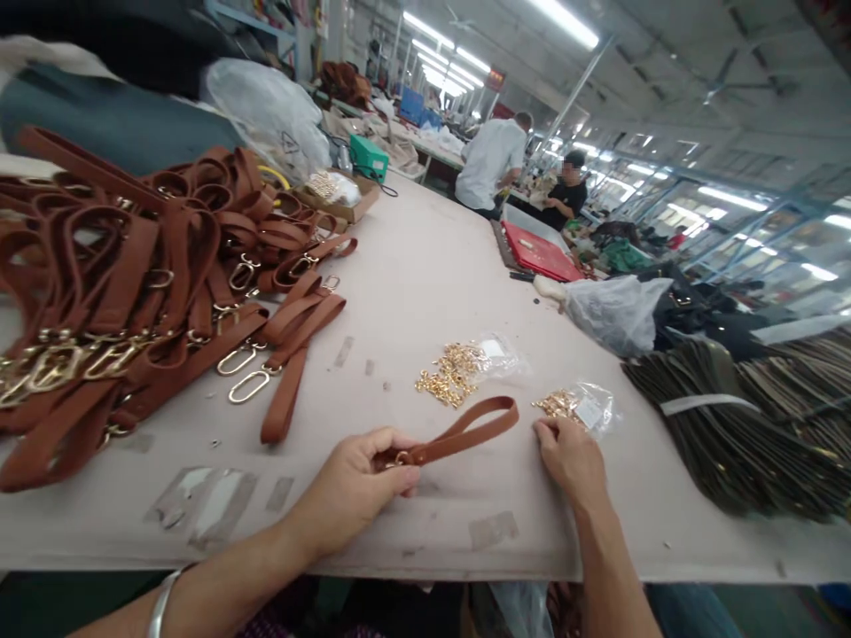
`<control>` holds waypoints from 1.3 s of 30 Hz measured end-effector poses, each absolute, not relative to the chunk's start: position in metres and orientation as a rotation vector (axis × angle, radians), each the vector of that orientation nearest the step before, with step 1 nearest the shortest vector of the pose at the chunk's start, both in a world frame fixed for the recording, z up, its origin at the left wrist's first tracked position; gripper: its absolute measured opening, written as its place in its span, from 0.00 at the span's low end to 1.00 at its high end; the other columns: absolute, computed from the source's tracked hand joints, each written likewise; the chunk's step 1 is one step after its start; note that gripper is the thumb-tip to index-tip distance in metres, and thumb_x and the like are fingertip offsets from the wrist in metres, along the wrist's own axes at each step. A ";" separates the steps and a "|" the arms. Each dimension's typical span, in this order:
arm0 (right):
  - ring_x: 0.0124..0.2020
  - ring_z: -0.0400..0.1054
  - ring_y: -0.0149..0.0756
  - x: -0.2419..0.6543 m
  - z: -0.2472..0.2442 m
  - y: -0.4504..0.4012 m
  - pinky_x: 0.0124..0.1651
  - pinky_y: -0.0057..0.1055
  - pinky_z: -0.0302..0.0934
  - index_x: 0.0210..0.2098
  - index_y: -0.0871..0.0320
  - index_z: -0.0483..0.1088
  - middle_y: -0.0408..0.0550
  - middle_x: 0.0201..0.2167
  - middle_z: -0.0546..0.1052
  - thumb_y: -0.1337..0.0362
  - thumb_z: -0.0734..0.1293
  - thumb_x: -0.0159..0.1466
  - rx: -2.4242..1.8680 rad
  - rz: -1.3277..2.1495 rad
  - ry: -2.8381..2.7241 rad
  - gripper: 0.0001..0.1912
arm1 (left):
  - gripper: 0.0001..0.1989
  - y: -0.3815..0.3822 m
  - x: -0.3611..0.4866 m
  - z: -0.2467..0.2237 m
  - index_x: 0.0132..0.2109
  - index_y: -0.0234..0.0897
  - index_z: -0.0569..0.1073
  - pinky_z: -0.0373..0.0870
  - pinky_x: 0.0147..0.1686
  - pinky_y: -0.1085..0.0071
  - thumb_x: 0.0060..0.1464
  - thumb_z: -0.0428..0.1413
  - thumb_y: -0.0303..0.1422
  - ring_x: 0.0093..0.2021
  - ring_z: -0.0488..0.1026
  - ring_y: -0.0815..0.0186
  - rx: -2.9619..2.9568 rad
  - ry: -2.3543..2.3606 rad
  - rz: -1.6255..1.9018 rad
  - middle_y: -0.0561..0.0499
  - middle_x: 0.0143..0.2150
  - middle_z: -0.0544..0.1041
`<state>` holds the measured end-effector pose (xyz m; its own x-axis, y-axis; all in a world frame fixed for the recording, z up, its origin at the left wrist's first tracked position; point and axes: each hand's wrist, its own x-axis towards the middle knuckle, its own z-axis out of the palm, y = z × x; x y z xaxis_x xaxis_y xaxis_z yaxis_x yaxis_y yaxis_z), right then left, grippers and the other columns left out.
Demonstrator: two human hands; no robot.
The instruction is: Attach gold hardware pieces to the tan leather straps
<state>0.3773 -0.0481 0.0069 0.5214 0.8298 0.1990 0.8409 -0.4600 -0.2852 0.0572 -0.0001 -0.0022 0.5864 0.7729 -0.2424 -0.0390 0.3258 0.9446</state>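
My left hand (355,487) is closed on the metal-fitted end of a brown leather wrist strap (475,430). The loop of the strap sticks out to the right above the table, and its hardware is mostly covered by my fingers. Beside the nearer heap of small gold metal pieces (558,403), which spills from a clear plastic bag (595,409), is my right hand (573,461). Its thumb and fingertips are pinched together, and whatever is between them is too small to see. A second heap of gold pieces (452,374) lies beyond the strap loop.
Many brown leather straps with gold clasps (179,257) are piled on the left. Bundled dark strips (731,416) lie on the right. Farther back are a cardboard box (359,204), a green device (369,158) and a red tray (540,251). Two people work beyond the table (425,266).
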 end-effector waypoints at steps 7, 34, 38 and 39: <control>0.35 0.70 0.35 0.255 0.004 -0.085 0.39 0.29 0.64 0.36 0.54 0.70 0.45 0.32 0.75 0.59 0.63 0.67 -1.750 0.117 -1.472 0.07 | 0.09 -0.003 0.064 -0.002 0.40 0.34 0.75 0.66 0.35 0.72 0.53 0.57 0.32 0.29 0.71 0.68 1.129 0.817 0.717 0.56 0.26 0.75; 0.33 0.72 0.32 0.183 -0.023 -0.081 0.36 0.28 0.68 0.38 0.57 0.70 0.44 0.32 0.76 0.68 0.69 0.62 -1.444 0.295 -1.110 0.05 | 0.10 -0.014 0.056 -0.009 0.43 0.36 0.77 0.66 0.39 0.72 0.60 0.51 0.25 0.38 0.72 0.67 1.722 0.696 0.895 0.52 0.36 0.75; 0.34 0.74 0.34 0.173 -0.018 -0.089 0.37 0.29 0.69 0.43 0.57 0.66 0.47 0.34 0.79 0.64 0.69 0.61 -1.355 0.558 -0.773 0.13 | 0.11 -0.018 0.053 -0.006 0.46 0.39 0.76 0.68 0.42 0.73 0.61 0.51 0.26 0.41 0.74 0.67 1.782 0.586 0.844 0.52 0.39 0.77; 0.35 0.74 0.35 0.172 -0.015 -0.093 0.38 0.30 0.69 0.44 0.58 0.67 0.47 0.35 0.79 0.64 0.68 0.61 -1.342 0.622 -0.760 0.12 | 0.11 -0.020 0.053 -0.006 0.47 0.40 0.76 0.68 0.43 0.74 0.62 0.51 0.26 0.42 0.74 0.68 1.795 0.570 0.839 0.53 0.40 0.78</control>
